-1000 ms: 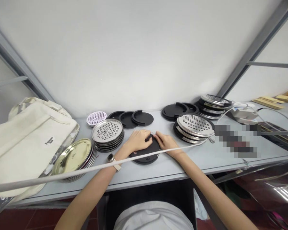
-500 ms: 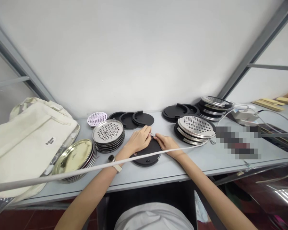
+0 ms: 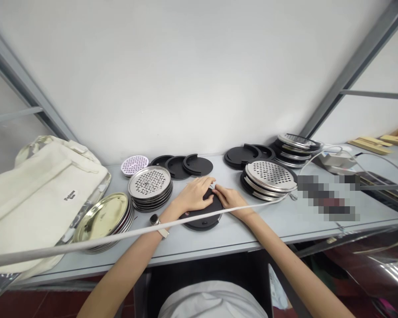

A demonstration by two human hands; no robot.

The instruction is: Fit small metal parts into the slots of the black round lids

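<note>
A round black plate (image 3: 204,219) lies flat on the table in front of me, with a small dark hole near its front. My left hand (image 3: 196,194) rests over its back left part, fingers stretched out and thumb apart on the plate. At the back right rim, my right hand (image 3: 230,199) has its fingers pinched together around a thin, small piece too tiny to name. Both hands cover much of the plate's far side. A white cable (image 3: 185,217) passes in front of the plate and my right wrist.
Left of me stand a stack of perforated round metal plates (image 3: 150,183), gold-coloured plates (image 3: 101,216) and a cream cloth bag (image 3: 40,185). Black discs (image 3: 199,165) lie behind. On the right are perforated plates in black holders (image 3: 271,174) and another stack (image 3: 295,148).
My left hand has loosened from its pinch at the plate's far rim; its fingers are now stretched and the thumb spread. My right hand stays at nearly the same spot.
</note>
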